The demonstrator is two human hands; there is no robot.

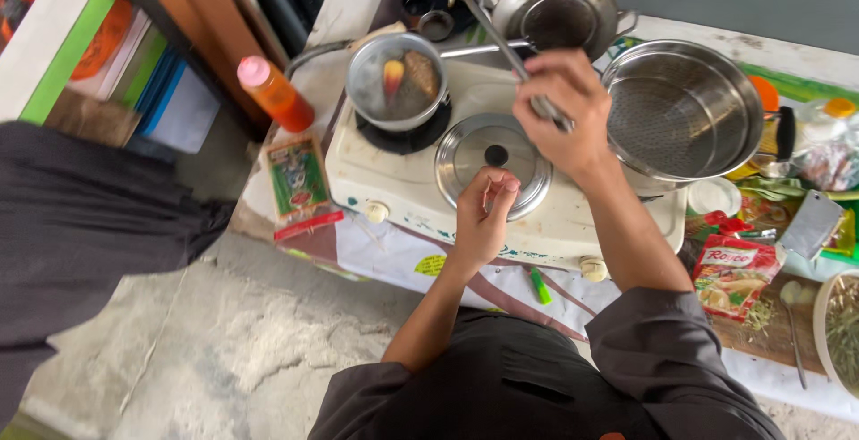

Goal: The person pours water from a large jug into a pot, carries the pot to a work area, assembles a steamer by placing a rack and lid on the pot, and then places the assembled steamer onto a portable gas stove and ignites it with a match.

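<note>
Your right hand (568,109) is closed around the handle of a long metal ladle (501,37) (its bowl points to the far side). Your left hand (483,216) holds nothing, fingers loosely curled over the near edge of a round metal lid (465,158) lying flat on the white stove (403,185). Far left, a small pot (398,77) sits on the burner; right, a big steel pot (684,109).
</note>
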